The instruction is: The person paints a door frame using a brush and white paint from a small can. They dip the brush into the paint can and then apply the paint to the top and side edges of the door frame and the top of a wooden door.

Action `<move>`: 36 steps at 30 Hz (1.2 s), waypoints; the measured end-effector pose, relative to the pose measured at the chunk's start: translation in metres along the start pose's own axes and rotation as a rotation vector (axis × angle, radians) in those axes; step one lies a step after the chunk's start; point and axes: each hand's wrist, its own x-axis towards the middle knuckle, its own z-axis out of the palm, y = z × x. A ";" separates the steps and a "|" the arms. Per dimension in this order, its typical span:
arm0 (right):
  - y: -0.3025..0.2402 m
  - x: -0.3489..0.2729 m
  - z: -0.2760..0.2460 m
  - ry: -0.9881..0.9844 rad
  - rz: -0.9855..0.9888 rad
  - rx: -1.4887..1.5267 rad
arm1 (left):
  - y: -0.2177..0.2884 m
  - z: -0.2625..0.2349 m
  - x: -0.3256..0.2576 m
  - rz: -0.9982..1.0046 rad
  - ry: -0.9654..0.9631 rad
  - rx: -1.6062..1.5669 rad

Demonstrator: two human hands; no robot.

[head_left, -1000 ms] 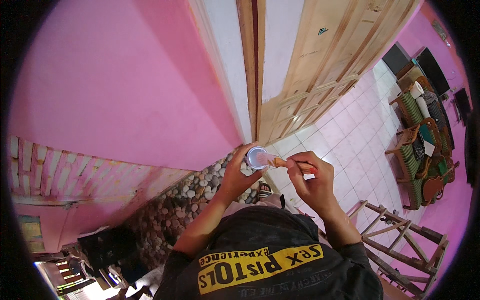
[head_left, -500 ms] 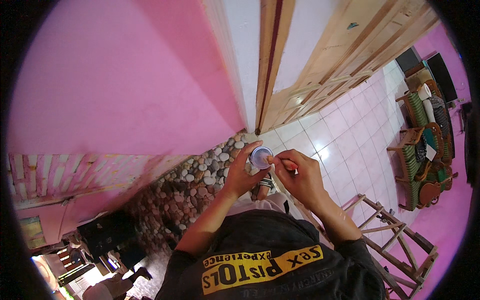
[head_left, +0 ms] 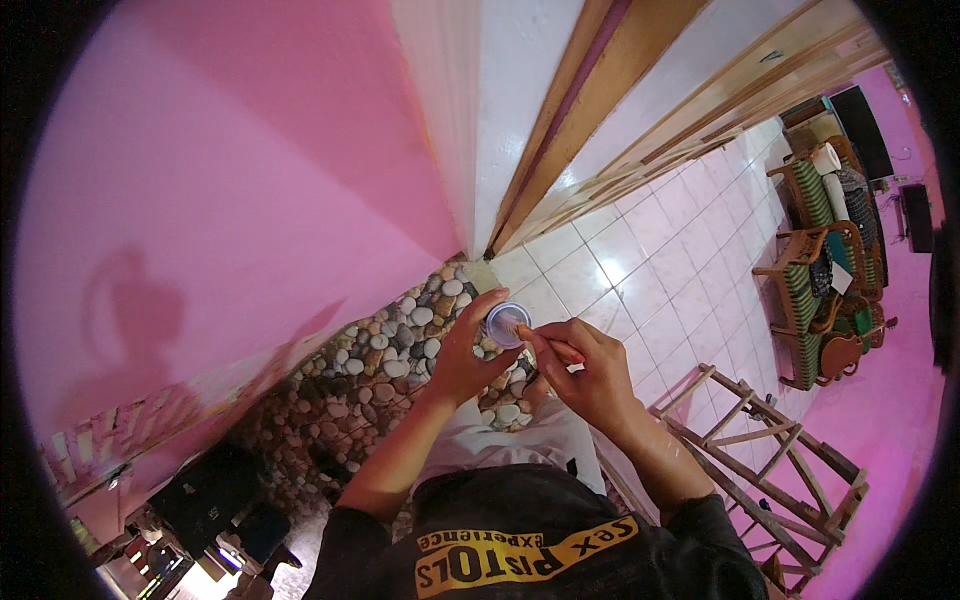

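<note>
In front of my body, my left hand [head_left: 464, 358] is wrapped round a small plastic cup [head_left: 493, 318] with a pale, bluish-white rim and whitish contents. My right hand [head_left: 592, 372] grips the handle of a small paintbrush [head_left: 566, 352], which looks wooden with a reddish end. The brush tilts into the mouth of the cup, its bristle end over or in the whitish contents. I cannot tell how deep it reaches. Both hands are close together, just short of the foot of the door frame [head_left: 535, 140].
A pink wall [head_left: 270, 130] rises at the left. Pebble-patterned flooring [head_left: 375, 370] meets pale tiles [head_left: 650, 240] below the frame. A wooden trestle-like frame [head_left: 765, 450] stands at the lower right, with striped wooden chairs [head_left: 800, 300] beyond it. Dark objects [head_left: 205, 490] lie at the lower left.
The view has shifted, and the door frame now looks wider and leans more. Both hands appear slightly further left and lower. The cup and paintbrush stay held; a shadow shows on the pink wall.
</note>
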 end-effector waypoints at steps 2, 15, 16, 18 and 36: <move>0.016 0.004 0.002 0.016 -0.011 0.022 | -0.018 0.011 0.003 -0.001 0.014 -0.033; 0.183 -0.005 0.036 0.162 0.054 0.107 | -0.141 0.096 0.028 -0.037 -0.025 0.050; 0.195 -0.006 0.041 0.166 0.072 0.141 | -0.153 0.103 0.030 -0.040 -0.017 0.021; 0.211 -0.008 0.048 0.176 0.111 0.179 | -0.170 0.113 0.033 -0.057 -0.028 -0.008; 0.334 -0.021 0.106 0.339 0.460 0.739 | -0.278 0.155 0.051 0.021 -0.038 0.020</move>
